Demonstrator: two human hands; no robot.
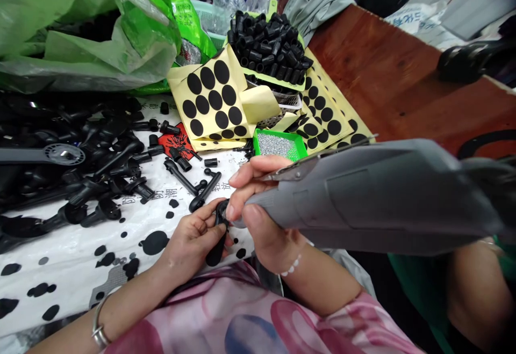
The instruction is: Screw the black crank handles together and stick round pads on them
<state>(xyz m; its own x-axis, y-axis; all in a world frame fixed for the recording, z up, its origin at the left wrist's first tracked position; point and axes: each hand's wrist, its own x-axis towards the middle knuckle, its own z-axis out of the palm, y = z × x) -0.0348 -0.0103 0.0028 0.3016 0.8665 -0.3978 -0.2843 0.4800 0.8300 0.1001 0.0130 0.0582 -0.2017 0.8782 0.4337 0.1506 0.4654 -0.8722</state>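
My left hand (192,244) pinches a small black plastic arm (216,249) low over the white sheet, its rounded end pointing down toward me. My right hand (268,230) is wrapped round the front of a grey power screwdriver (355,198) with a metal lever along its side. The tool lies nearly level, and its nose reaches the black arm; the tip is hidden by my fingers. Just beyond my hands lie two similar black arms (205,190). A green tray (300,147) of tiny silver pieces, apparently screws, sits behind my right fingers.
Black plastic parts (92,171) are heaped at the left on the white sheet (161,268). Behind are yellow sheets of black round stickers (213,96), a basket of black caps (270,48) and a green plastic bag (121,37). A reddish-brown board (374,69) slants at the right.
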